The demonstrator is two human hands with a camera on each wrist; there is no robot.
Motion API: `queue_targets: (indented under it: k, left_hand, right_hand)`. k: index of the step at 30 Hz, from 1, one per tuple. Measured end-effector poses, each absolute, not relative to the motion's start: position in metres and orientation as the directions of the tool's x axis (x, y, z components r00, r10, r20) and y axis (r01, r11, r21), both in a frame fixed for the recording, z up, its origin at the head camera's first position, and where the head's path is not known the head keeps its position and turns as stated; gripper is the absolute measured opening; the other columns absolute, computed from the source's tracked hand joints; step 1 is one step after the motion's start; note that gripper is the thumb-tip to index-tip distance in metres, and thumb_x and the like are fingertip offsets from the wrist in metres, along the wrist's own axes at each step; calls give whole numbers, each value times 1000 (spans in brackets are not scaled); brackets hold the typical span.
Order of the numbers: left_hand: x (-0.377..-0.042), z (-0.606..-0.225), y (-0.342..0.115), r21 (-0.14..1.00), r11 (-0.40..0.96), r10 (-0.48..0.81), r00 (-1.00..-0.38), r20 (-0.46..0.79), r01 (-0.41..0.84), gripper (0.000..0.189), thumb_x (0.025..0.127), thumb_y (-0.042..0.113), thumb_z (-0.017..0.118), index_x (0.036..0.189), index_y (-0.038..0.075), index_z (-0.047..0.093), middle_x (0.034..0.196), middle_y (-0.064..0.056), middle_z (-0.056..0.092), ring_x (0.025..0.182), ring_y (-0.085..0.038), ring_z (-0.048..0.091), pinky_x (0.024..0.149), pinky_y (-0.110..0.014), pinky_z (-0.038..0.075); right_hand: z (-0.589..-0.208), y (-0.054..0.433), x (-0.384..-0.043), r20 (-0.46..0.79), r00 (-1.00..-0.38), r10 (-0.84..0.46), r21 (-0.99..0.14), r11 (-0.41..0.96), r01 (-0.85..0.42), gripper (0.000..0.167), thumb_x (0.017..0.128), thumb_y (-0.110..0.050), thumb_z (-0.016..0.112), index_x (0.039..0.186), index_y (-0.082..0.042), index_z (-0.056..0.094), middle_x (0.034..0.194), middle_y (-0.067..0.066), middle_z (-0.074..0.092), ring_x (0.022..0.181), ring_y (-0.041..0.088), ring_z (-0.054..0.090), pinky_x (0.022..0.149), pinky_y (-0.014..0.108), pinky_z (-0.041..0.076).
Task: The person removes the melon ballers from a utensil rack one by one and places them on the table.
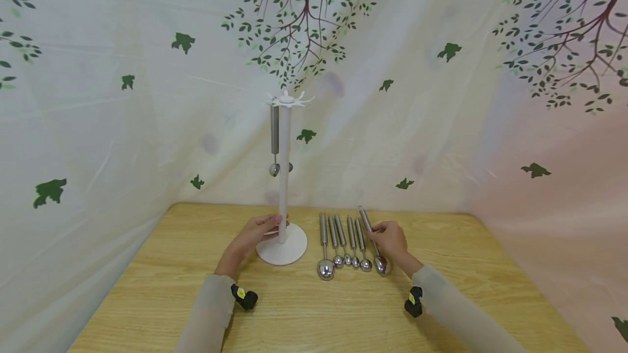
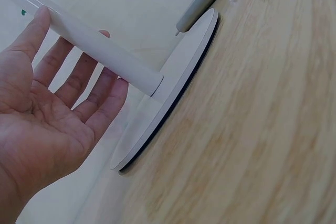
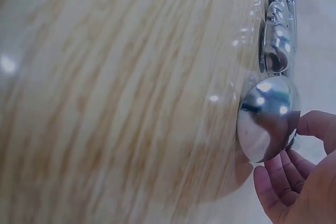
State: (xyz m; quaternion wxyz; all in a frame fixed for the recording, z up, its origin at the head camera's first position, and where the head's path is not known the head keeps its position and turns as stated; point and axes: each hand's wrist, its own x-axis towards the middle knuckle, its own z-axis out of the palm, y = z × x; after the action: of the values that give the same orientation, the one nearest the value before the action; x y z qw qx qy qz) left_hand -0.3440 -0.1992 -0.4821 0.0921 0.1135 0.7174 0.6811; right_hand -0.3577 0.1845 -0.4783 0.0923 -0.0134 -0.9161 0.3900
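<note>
My left hand grips the post of a white rotating utensil stand just above its round base, thumb on one side and fingers behind. My right hand pinches the handle of a large steel scoop, rightmost in a row. In the right wrist view, the rounded back of its shiny bowl faces up beside my fingers, close to the tabletop. A steel melon baller hangs from the stand's hooked top; the bowl of another shows behind the post.
Several smaller melon ballers and another large scoop lie in a row between my hands, handles pointing away. They rest on a wood-grain table. A pale curtain with printed leaves and branches stands behind it.
</note>
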Motion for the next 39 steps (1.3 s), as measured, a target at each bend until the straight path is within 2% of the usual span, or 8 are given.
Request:
queue_targets:
  k: [28, 39]
  left_hand:
    - [-345, -482, -199, 998, 43, 287, -958, 25, 39, 54, 106, 37, 54, 141, -4, 57, 142, -22, 61, 134, -31, 58, 115, -47, 47]
    - [-344, -483, -199, 999, 33, 285, -958, 23, 34, 52, 107, 36, 54, 139, -5, 58, 138, -22, 63, 131, -29, 60, 115, -47, 48]
  right_hand:
    - [-479, 184, -357, 175, -975, 135, -682, 731, -21, 18, 82, -15, 81, 89, 1, 76, 77, 11, 73, 59, 15, 57, 48, 25, 40]
    - [-481, 183, -357, 138, -980, 144, -675, 738, 13, 17, 77, -13, 82, 87, 0, 77, 80, 10, 75, 60, 16, 59, 47, 24, 43]
